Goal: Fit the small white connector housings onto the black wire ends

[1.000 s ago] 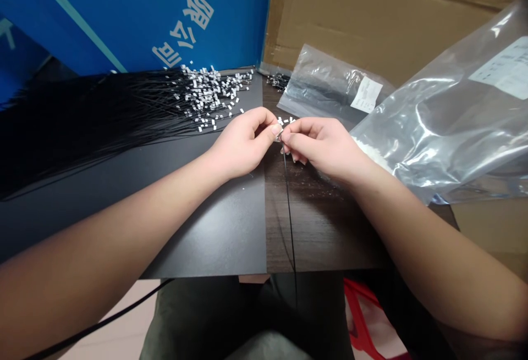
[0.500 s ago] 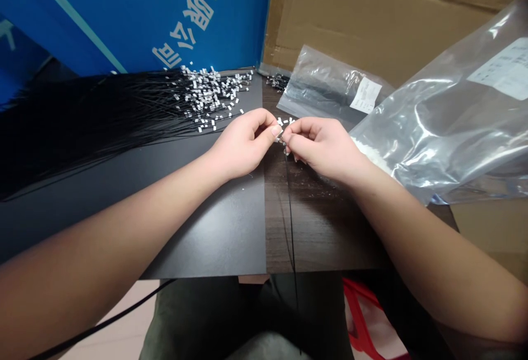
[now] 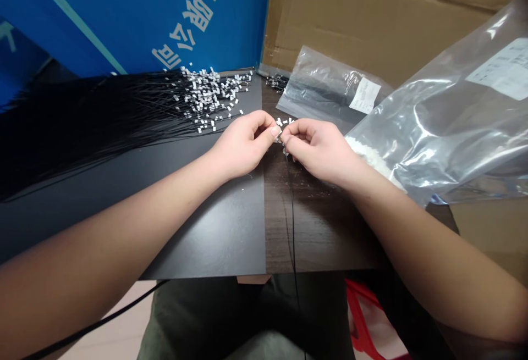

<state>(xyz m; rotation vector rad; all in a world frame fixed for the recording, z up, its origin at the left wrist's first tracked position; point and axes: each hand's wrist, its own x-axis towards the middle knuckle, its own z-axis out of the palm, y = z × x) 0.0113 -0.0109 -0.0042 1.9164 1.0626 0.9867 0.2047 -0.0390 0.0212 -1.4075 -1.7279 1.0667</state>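
Observation:
My left hand (image 3: 243, 143) and my right hand (image 3: 317, 148) meet fingertip to fingertip over the dark table (image 3: 325, 228). Both are pinched closed on the top end of a thin black wire (image 3: 292, 222), which hangs down from the pinch and off the table's front edge. Something small and white sits at the pinch; I cannot tell which hand holds it. A few loose white tags (image 3: 284, 121) lie just behind the fingers. Left of the hands lies a big fan of black wires (image 3: 91, 121) with several white-tagged ends (image 3: 208, 99).
A black sheet (image 3: 185, 206) covers the table's left half. Two clear plastic bags lie to the right, a small one (image 3: 330, 88) and a large one (image 3: 449, 123). A blue board (image 3: 136, 14) and a cardboard box (image 3: 371, 14) stand behind. Something red (image 3: 363, 321) sits below the table's edge.
My right hand has shifted slightly left toward the left hand, and its fingers have curled tighter at the pinch. The wire hangs as before.

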